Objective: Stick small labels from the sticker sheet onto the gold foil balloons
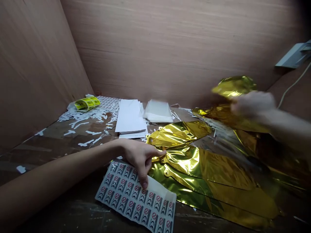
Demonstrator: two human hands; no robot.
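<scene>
My left hand (141,158) reaches over the middle of the table. Its thumb lies on a sheet of small CE stickers (136,197), and its index finger points out onto the gold foil pieces (184,158), fingers apart. These shiny flat pieces overlap one another and have small tabs at their left ends. On the right, my right hand (252,103) is blurred by motion, its fingers closed around a gold foil piece (235,86) raised above the table. More gold foil (218,116) lies beneath that hand.
White cards (131,116) and a stack of clear bags (158,111) stand behind my left hand. Paper scraps (85,123) and a yellow label roll (87,103) lie at the back left. A wooden panel (170,48) rises behind; a white box (293,55) and cable are at right.
</scene>
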